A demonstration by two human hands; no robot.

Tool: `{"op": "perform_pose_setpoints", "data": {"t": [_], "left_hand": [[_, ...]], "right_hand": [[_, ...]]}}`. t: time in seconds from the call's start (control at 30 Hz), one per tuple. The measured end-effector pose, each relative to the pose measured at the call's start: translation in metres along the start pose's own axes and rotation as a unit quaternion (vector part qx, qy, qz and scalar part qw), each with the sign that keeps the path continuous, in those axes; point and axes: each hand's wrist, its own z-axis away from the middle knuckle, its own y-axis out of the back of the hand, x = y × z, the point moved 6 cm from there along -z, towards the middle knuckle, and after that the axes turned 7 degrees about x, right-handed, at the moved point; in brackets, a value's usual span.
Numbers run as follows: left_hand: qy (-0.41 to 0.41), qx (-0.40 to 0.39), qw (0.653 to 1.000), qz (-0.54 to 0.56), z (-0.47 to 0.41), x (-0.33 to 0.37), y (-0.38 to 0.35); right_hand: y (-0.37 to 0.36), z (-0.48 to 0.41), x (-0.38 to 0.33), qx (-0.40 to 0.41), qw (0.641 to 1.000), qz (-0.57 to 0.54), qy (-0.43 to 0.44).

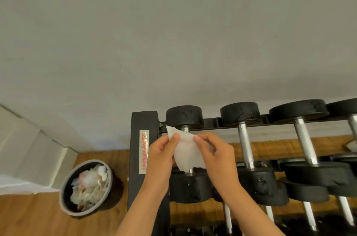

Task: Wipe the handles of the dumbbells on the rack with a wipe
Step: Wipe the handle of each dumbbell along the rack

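A black dumbbell rack (pixel 143 119) stands against the wall with a row of black dumbbells with chrome handles on its top tier. I hold a white wipe (pixel 186 150) spread between both hands, just above the leftmost dumbbell (pixel 184 117). My left hand (pixel 161 155) pinches the wipe's left edge. My right hand (pixel 215 153) pinches its right edge. The wipe covers most of that dumbbell's chrome handle (pixel 185 129); short bits show above and below. A second dumbbell (pixel 245 145) and a third dumbbell (pixel 306 139) lie to the right.
A round dark bin (pixel 65 187) filled with crumpled used wipes sits on the wooden floor left of the rack. More dumbbells rest on a lower tier (pixel 228 218). A grey wall rises behind; a white ledge runs along the left.
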Motion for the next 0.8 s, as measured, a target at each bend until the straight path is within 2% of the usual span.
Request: {"op": "perform_pose_setpoints", "data": {"t": [0.2,0.33,0.43,0.53,0.63,0.8], "left_hand": [[0.001,-0.013,1.0,0.023,-0.002,0.0,-0.006],[0.035,0.0,0.995,0.099,-0.002,-0.002,-0.005],[0.09,-0.011,0.984,0.152,-0.004,-0.007,-0.008],[0.101,-0.026,0.986,0.133,-0.004,-0.01,-0.014],[0.074,-0.077,0.987,0.116,-0.003,-0.009,-0.02],[0.077,-0.132,0.972,0.18,-0.009,-0.007,-0.018]], "right_hand": [[0.007,-0.008,0.007,-0.008,0.988,-0.13,-0.087],[0.019,-0.011,0.017,0.023,0.975,-0.174,-0.135],[0.024,-0.014,0.023,0.054,0.961,-0.204,-0.177],[0.025,-0.016,0.028,0.069,0.949,-0.226,-0.207],[0.024,-0.018,0.029,0.076,0.932,-0.262,-0.238],[0.032,-0.028,0.035,0.114,0.916,-0.286,-0.258]]}}
